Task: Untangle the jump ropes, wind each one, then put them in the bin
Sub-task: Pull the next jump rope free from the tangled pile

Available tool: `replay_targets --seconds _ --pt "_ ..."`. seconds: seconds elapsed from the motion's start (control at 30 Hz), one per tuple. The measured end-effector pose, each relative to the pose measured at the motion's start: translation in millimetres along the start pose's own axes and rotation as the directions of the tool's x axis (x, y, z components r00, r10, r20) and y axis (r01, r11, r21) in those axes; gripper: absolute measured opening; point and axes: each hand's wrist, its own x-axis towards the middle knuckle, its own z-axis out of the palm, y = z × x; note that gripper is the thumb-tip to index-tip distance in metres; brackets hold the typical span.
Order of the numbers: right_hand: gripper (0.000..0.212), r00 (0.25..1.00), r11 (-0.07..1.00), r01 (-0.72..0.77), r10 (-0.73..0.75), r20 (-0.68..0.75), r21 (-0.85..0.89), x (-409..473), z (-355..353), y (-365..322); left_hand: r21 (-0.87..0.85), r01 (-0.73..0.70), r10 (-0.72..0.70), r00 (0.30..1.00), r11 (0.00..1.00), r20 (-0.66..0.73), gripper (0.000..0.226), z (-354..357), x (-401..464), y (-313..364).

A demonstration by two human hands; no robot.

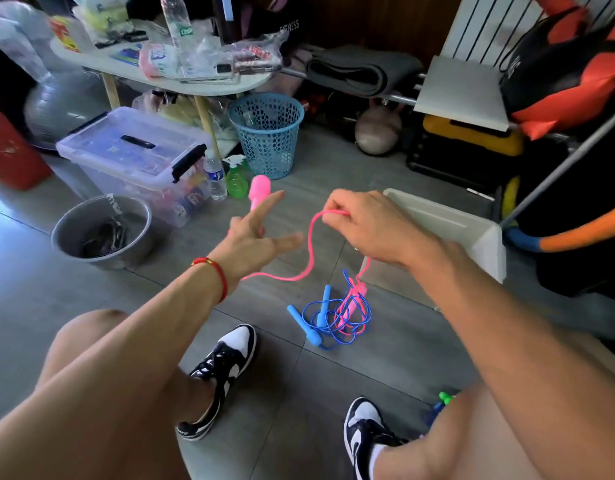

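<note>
My left hand [255, 237] holds a pink jump rope handle [259, 190] upright, with the index finger and thumb spread. The pink cord [307, 251] runs from under that hand across to my right hand [364, 226], which pinches it at chest height. From there the pink cord drops to the floor into a tangle with the blue jump rope [333, 318], whose two blue handles lie at the tangle's left. The second pink handle [356, 299] lies inside the tangle. A white bin [472, 237] stands just behind my right hand.
A blue mesh basket [268, 133], a clear lidded storage box [136, 157], a metal bowl [101, 230], a water bottle and a green spray bottle stand on the grey tiled floor ahead. A cluttered table is behind. My shoes and knees are below.
</note>
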Motion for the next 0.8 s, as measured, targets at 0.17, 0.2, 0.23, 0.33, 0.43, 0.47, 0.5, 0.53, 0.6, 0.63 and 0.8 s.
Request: replay_targets --seconds 0.17,0.2,0.23,0.33,0.43,0.47,0.5,0.53,0.6,0.63,0.8 --pt "0.023 0.996 0.997 0.070 -0.071 -0.049 -0.027 0.5 11.2 -9.6 0.020 -0.287 0.284 0.954 0.958 0.100 0.031 12.6 -5.0 4.4" --pt "0.029 0.998 0.999 0.043 -0.044 -0.036 -0.013 0.5 11.2 -3.2 0.056 -0.301 0.299 0.953 0.952 0.042 0.035 10.3 -2.2 2.8" --pt "0.034 1.000 1.000 -0.005 0.005 0.012 -0.008 1.0 12.6 7.7 0.090 -0.289 0.294 0.954 0.953 -0.058 0.036 5.5 1.8 2.0" --pt "0.029 0.893 0.947 -0.247 0.304 0.331 -0.204 -5.5 23.8 58.8 -0.058 -0.187 0.142 0.884 0.981 -0.445 0.033 -22.0 19.6 -10.8" --pt "0.016 0.700 0.801 -0.348 0.568 0.433 -0.487 -25.4 39.3 104.0 -0.181 -0.106 -0.026 0.795 0.978 -0.606 0.029 -44.1 25.4 -22.0" --pt "0.020 0.700 0.765 -0.369 0.602 0.384 -0.528 -27.8 40.4 112.8 -0.205 -0.086 -0.060 0.786 0.975 -0.615 0.027 -46.6 26.8 -23.3" --pt "0.022 0.743 0.758 -0.408 0.600 0.297 -0.509 -26.3 37.5 116.7 -0.235 -0.053 -0.103 0.790 0.971 -0.604 0.027 -46.7 28.5 -24.3" --pt "0.022 0.813 0.782 -0.440 0.555 0.173 -0.442 -23.0 31.7 117.4 -0.254 -0.007 -0.146 0.803 0.967 -0.577 0.026 -46.0 31.4 -26.6" --pt "0.022 0.915 0.894 -0.402 0.390 -0.100 -0.196 -16.3 9.9 100.3 -0.241 0.096 -0.207 0.845 0.966 -0.493 0.028 -42.4 34.2 -27.5" --pt "0.023 0.926 0.939 -0.333 0.308 -0.218 -0.089 -14.8 -2.0 85.7 -0.190 0.155 -0.227 0.862 0.969 -0.453 0.038 -39.6 35.7 -29.5" --pt "0.015 0.971 0.997 -0.016 -0.003 -0.238 -0.075 -22.9 -23.4 15.1 -0.273 0.027 -0.053 0.995 0.962 -0.087 0.043 8.0 12.5 -3.0"
